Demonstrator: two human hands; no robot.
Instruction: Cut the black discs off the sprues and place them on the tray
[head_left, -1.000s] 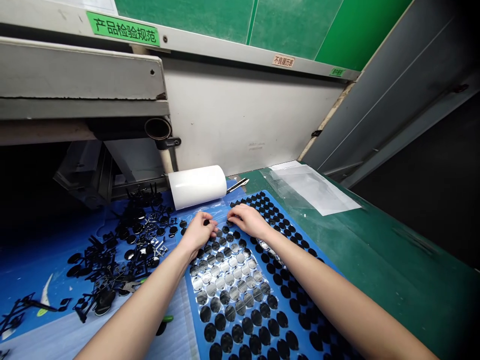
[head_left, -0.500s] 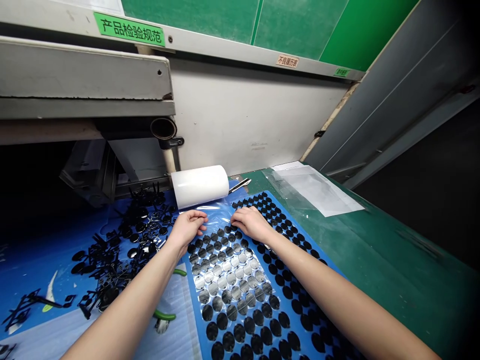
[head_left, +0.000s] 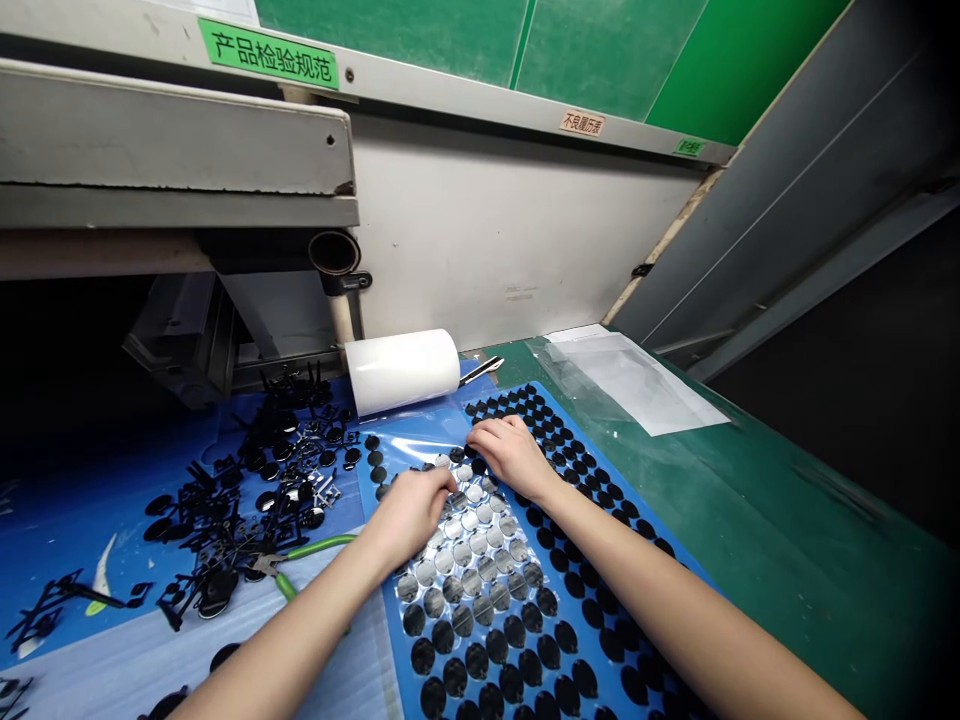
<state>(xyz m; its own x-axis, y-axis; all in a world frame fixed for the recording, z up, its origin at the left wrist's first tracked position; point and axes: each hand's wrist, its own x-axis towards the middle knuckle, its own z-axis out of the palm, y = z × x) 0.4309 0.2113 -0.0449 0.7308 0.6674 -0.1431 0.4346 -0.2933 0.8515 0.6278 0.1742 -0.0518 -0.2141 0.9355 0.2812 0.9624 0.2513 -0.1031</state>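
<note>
My left hand (head_left: 411,512) is closed, its thumb and fingertips together low over rows of small black discs (head_left: 476,660). What it holds, if anything, is hidden. The discs lie on a blue sheet (head_left: 574,622). Clear film (head_left: 416,446) runs from a white roll (head_left: 405,372) toward me and covers part of the nearer disc rows, where it shines. At the film's right edge my right hand (head_left: 511,458) has its fingers curled and pinched on the film, just beside the second block of discs.
Left of the sheet lies a heap of black plastic parts (head_left: 289,470), with green-handled cutters (head_left: 319,546) beside it. A slim tool (head_left: 480,370) sits right of the roll. Papers (head_left: 649,390) rest on the green tabletop (head_left: 757,500). A metal shelf (head_left: 180,130) overhangs the left side.
My left hand has come down and right from the film near the roll to above the discs, uncovering discs at the sheet's left edge. My right hand stays near the film's edge.
</note>
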